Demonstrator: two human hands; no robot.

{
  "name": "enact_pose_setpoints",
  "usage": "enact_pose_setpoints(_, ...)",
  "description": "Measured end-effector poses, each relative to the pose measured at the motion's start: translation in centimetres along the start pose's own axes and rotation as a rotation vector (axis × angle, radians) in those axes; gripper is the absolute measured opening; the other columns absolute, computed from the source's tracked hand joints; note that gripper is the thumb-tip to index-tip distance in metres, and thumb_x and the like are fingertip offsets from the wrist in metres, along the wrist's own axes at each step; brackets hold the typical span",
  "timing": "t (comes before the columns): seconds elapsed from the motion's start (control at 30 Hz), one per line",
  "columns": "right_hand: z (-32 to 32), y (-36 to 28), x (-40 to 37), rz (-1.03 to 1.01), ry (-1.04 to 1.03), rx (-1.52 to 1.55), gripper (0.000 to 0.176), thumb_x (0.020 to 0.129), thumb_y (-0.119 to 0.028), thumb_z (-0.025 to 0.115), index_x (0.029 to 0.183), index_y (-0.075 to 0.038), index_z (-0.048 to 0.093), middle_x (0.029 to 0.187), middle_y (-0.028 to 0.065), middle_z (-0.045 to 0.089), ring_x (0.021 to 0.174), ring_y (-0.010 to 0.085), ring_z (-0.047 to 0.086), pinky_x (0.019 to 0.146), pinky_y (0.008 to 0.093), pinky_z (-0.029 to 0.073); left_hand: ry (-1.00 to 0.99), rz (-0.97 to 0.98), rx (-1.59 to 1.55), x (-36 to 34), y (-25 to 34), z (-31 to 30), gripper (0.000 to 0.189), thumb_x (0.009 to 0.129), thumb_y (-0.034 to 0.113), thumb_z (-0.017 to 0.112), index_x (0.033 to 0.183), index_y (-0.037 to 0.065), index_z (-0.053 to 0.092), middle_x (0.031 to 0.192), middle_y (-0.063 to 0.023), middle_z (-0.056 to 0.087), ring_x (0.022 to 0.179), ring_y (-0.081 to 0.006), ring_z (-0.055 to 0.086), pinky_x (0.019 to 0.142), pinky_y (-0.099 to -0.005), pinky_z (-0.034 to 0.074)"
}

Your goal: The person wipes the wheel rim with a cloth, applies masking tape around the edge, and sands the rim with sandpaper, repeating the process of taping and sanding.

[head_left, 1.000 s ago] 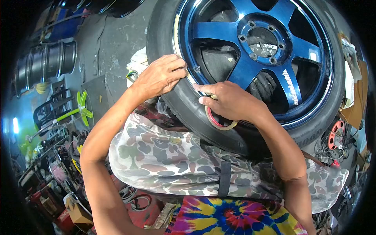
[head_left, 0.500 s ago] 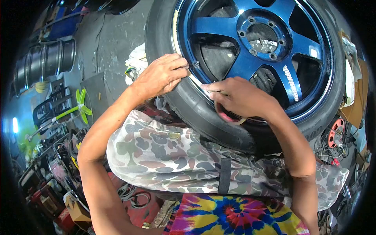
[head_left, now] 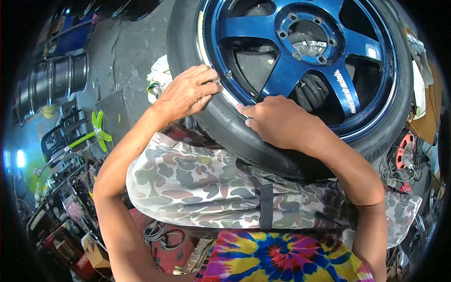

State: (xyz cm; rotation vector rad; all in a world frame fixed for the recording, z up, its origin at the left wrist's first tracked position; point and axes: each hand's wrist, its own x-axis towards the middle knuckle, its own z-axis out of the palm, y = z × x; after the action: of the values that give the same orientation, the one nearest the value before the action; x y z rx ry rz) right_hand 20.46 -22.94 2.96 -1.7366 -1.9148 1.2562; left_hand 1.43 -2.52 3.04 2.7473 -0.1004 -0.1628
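Note:
A blue six-lug wheel [head_left: 282, 37] with a black tire [head_left: 185, 42] lies against my legs. Along the left of its rim lip runs a pale strip of masking tape [head_left: 201, 35]. My left hand [head_left: 195, 87] is closed, its curled fingertips pressed to the rim edge near the valve stem [head_left: 229, 73]; what they pinch is hidden. Lower on the same edge, my right hand [head_left: 282, 121] is closed, with index finger and thumb at the lip. The tape roll that showed beneath it a moment ago is now covered by the hand.
Black bare rims [head_left: 54, 80] stand on the floor at left, near a lime-green star-shaped base [head_left: 98, 131]. White cloth [head_left: 159, 77] lies beside the tire. An orange cable reel [head_left: 405, 151] and cardboard [head_left: 425, 124] are at right. Camouflage trousers [head_left: 197, 188] cover my legs.
My right hand has turned over at the rim, hiding the tape roll that hung below it. The wheel sits slightly further left in view. My left hand stays at the same rim spot.

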Motion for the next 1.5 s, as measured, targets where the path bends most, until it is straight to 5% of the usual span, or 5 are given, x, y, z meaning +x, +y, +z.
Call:
enact_pose_setpoints(0.33,-0.3,-0.3,-0.6,0.02,0.021,0.087,0.03,0.102,-0.013,0.053,0.12,0.001,0.073,0.089,0.0254,0.072,0.087,0.0423,0.073,0.081,0.0539,0.057,-0.028,-0.002,0.039,0.2,0.7,0.1,0.021,0.078,0.005,0.074,0.097,0.006,0.065,0.107,-0.0092,0.056,0.104,-0.0309,0.059,0.098,-0.0438,0.051)
enact_pose_setpoints(1.03,-0.6,2.3,-1.4,-0.05,-0.045,0.155,0.029,0.102,-0.016,0.063,0.129,-0.009,0.073,0.092,0.0236,0.073,0.087,0.0408,0.071,0.081,0.0506,0.054,-0.095,0.06,-0.114,1.9,2.9,0.5,0.019,0.078,0.003,0.071,0.096,0.004,0.066,0.102,-0.0087,0.057,0.098,-0.0298,0.059,0.09,-0.0436,0.05)
enact_pose_setpoints(1.13,-1.2,2.5,-1.8,-0.071,-0.048,0.111,0.029,0.101,-0.015,0.064,0.127,-0.008,0.073,0.087,0.0216,0.073,0.081,0.0395,0.07,0.077,0.0496,0.054,-0.139,0.038,-0.103,2.1,3.8,0.6,0.022,0.077,0.003,0.073,0.099,0.003,0.07,0.101,-0.0079,0.057,0.098,-0.0288,0.058,0.089,-0.0424,0.05)
enact_pose_setpoints(1.23,-1.9,2.7,-2.2,0.003,-0.123,0.13,0.031,0.101,-0.021,0.06,0.126,-0.011,0.075,0.095,0.0227,0.075,0.092,0.0405,0.073,0.088,0.0508,0.057,-0.221,0.011,-0.121,2.3,4.6,0.2,0.036,0.076,0.001,0.072,0.112,0.005,0.071,0.105,-0.0078,0.06,0.102,-0.0299,0.06,0.093,-0.0415,0.05)
enact_pose_setpoints(1.5,-1.3,5.7,-2.8,-0.147,-0.018,0.108,0.032,0.104,-0.022,0.062,0.133,-0.012,0.07,0.089,0.0186,0.072,0.083,0.0368,0.069,0.084,0.0481,0.051,-0.129,-0.113,0.006,1.2,4.4,-0.1,0.045,0.075,-0.002,0.07,0.12,0.004,0.069,0.117,-0.0114,0.061,0.109,-0.0345,0.059,0.098,-0.0444,0.05)
